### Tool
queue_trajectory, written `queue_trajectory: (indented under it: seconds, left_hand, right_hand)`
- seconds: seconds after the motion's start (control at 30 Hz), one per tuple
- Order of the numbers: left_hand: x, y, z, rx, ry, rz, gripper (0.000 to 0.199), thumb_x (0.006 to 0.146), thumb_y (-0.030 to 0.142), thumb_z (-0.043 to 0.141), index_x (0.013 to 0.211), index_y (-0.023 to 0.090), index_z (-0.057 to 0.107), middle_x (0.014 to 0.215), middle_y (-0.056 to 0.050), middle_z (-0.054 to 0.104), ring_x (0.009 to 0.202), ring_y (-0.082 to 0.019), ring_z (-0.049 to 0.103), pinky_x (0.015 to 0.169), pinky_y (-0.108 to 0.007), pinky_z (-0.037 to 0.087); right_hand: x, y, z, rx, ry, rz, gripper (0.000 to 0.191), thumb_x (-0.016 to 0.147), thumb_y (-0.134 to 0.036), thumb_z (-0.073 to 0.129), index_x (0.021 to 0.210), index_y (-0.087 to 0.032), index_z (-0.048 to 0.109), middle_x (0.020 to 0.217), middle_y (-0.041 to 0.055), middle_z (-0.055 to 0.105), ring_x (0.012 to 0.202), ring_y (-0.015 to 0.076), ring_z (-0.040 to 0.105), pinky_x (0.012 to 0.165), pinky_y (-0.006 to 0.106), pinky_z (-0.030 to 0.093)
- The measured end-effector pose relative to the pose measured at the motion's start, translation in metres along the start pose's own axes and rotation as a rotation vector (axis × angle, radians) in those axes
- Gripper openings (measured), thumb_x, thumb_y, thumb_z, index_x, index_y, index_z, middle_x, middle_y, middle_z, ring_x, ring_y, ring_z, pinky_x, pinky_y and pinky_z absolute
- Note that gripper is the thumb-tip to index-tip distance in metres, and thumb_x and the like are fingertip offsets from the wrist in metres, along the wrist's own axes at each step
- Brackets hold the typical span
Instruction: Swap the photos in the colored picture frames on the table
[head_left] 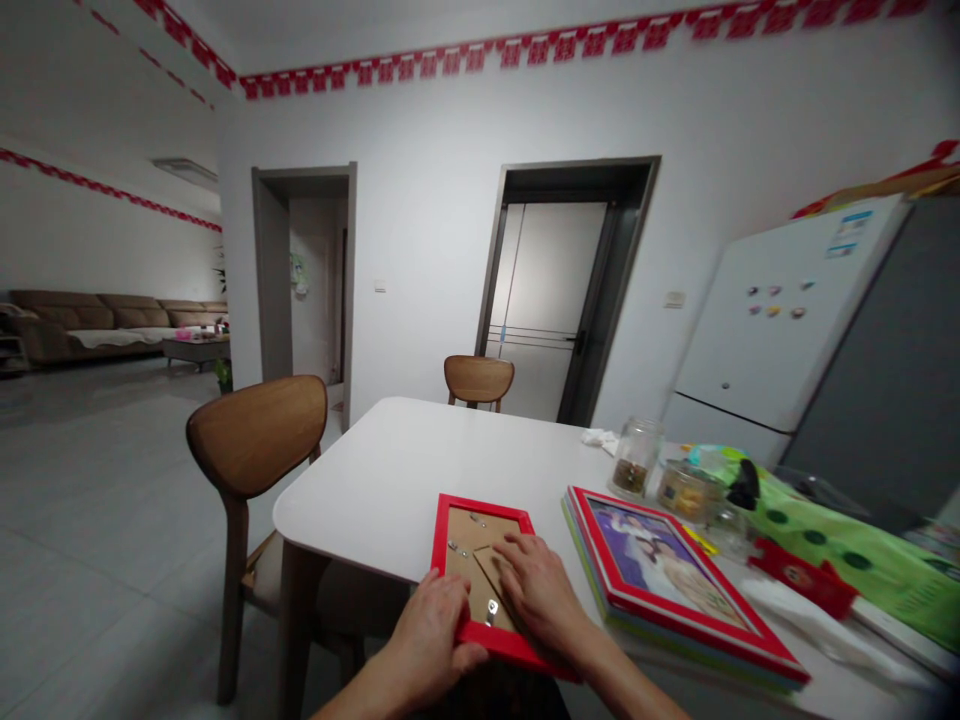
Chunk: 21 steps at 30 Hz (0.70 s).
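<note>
A red picture frame (442,530) lies back side up at the table's near edge, its brown backing board (469,575) showing small metal clips and a stand flap. My left hand (436,622) grips the frame's lower left side, thumb along the near edge. My right hand (541,590) rests on the backing board over the flap, its fingers spread and partly bent. Right of it, a red frame with a photo (660,560) lies face up on a stack of other frames, with green edges visible below.
Right of the stack on the white table (405,450) are a glass jar (636,460), a container with yellowish contents (684,490), a green bag (840,540) and white tissue. Wooden chairs (259,435) stand at the left and far sides. A white fridge (780,320) is behind.
</note>
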<state>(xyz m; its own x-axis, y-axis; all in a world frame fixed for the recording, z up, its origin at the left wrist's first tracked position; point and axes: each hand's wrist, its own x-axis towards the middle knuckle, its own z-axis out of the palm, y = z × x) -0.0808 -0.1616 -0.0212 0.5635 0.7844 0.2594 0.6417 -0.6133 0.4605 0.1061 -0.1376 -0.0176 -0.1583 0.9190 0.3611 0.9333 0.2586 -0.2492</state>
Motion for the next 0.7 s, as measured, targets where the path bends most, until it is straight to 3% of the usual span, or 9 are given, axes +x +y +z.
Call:
queue_trajectory:
  seconds: [0.1,0.27,0.57,0.63,0.7]
  left_hand:
    - [-0.005,0.003,0.0,-0.032,-0.012,-0.005,0.043,0.063,0.028,0.064,0.1,0.016,0.047,0.097,-0.006,0.055,0.094,-0.021,0.047,0.094,-0.034,0.026]
    - [-0.009,0.004,-0.001,-0.079,-0.007,0.03,0.042,0.062,0.027,0.065,0.098,0.017,0.048,0.102,-0.004,0.055,0.098,-0.019,0.046,0.099,-0.031,0.019]
    - [-0.009,0.004,-0.003,-0.094,-0.003,0.047,0.039,0.062,0.026,0.066,0.096,0.018,0.049,0.101,-0.004,0.056,0.097,-0.02,0.048,0.098,-0.033,0.022]
    - [-0.009,0.004,-0.002,-0.08,-0.018,0.013,0.042,0.06,0.027,0.067,0.096,0.016,0.05,0.1,-0.006,0.056,0.096,-0.021,0.049,0.097,-0.033,0.023]
    - [-0.01,0.002,0.001,-0.062,-0.035,-0.004,0.046,0.057,0.028,0.069,0.097,0.014,0.05,0.101,-0.008,0.056,0.096,-0.022,0.049,0.097,-0.034,0.023]
  right_hand:
    - [0.015,-0.021,0.011,0.094,-0.074,-0.1,0.029,0.081,-0.027,0.035,0.089,-0.02,0.063,0.096,0.0067,0.057,0.09,0.0164,0.049,0.078,0.025,0.033]
    - [0.036,-0.035,0.032,0.024,-0.065,-0.071,0.028,0.077,-0.018,0.039,0.062,-0.016,0.062,0.071,0.0057,0.058,0.072,0.0147,0.049,0.065,0.023,0.032]
    - [0.027,-0.032,0.029,0.017,-0.105,-0.241,0.022,0.076,-0.02,0.041,0.066,-0.017,0.061,0.074,0.0041,0.058,0.075,0.0148,0.048,0.068,0.023,0.032]
    - [0.032,-0.026,0.027,0.071,-0.099,-0.161,0.021,0.076,-0.023,0.042,0.075,-0.018,0.062,0.081,0.0044,0.06,0.078,0.0147,0.051,0.069,0.023,0.033]
    - [0.039,-0.017,0.026,0.113,-0.064,0.013,0.024,0.076,-0.026,0.041,0.084,-0.019,0.062,0.086,0.0045,0.061,0.079,0.014,0.053,0.068,0.022,0.034]
